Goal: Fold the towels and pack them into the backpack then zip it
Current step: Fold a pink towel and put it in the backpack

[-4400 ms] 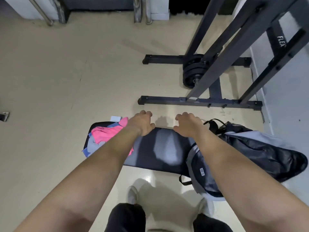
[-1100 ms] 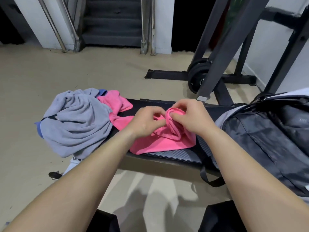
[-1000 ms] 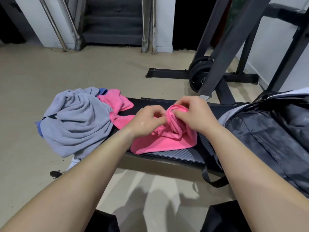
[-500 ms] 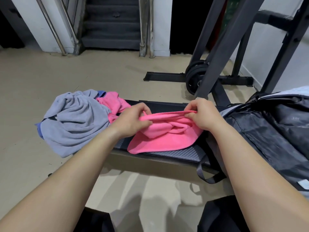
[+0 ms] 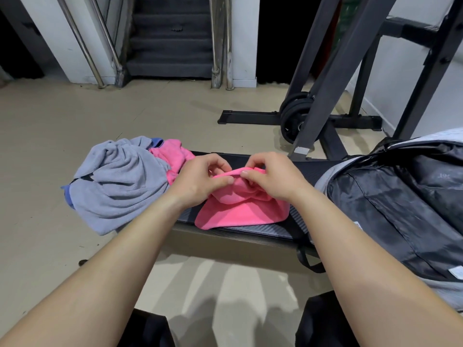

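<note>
Gym surface (image 5: 275, 232): pink towel (image 5: 240, 212) is pinched at its top edge by left hand (image 5: 199, 180) and right hand (image 5: 274, 179), now brought together from a spread hold; first fold judged underway, backpack (image 5: 400, 209) alongside.

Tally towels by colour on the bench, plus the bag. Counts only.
Pink: 2, held pink towel, pinched by left hand and right hand; rear pink towel.
Grey: 1, grey towel.
Blue: 1, blue towel, mostly hidden.
Backpack: 1.
Total: 5.

Towels (image 5: 117, 186) lie on bench (image 5: 250, 231), left of backpack (image 5: 400, 209).
</note>
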A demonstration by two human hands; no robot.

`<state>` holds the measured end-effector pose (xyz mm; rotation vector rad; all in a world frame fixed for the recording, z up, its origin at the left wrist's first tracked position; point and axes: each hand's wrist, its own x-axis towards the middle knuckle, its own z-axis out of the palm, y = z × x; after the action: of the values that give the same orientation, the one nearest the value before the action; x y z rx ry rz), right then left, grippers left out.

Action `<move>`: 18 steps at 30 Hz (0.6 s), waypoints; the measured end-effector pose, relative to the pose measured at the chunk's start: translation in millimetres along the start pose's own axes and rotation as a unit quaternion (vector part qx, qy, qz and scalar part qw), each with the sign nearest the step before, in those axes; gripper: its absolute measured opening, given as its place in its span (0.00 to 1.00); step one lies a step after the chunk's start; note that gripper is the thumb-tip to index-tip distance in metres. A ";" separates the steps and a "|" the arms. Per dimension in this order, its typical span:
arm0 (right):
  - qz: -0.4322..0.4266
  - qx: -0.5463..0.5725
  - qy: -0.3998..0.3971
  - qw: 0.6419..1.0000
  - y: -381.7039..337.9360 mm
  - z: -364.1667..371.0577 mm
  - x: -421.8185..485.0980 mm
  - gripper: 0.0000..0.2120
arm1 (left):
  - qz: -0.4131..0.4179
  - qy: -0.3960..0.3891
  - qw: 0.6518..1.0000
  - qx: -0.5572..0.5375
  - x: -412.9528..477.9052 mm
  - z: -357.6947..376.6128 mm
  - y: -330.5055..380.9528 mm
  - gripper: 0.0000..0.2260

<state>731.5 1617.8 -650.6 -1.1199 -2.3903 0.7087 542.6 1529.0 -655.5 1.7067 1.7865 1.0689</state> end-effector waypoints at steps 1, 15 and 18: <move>0.008 -0.012 0.014 1.000 2.0 -1.6 0.8 0.09 | -0.008 -0.012 1.000 0.009 -1.1 -2.5 -1.9 0.04; 0.003 -0.073 0.034 0.997 3.4 -5.0 8.7 0.23 | 0.019 0.014 0.997 0.075 -2.5 -18.5 -14.1 0.03; -0.042 -0.083 -0.022 0.995 -16.3 9.0 9.5 0.17 | 0.051 0.016 0.997 0.049 -0.6 -7.2 -1.2 0.04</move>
<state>711.3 1613.9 -646.6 -1.0715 -2.5556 0.5188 536.5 1526.9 -652.2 1.8672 1.8148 1.0721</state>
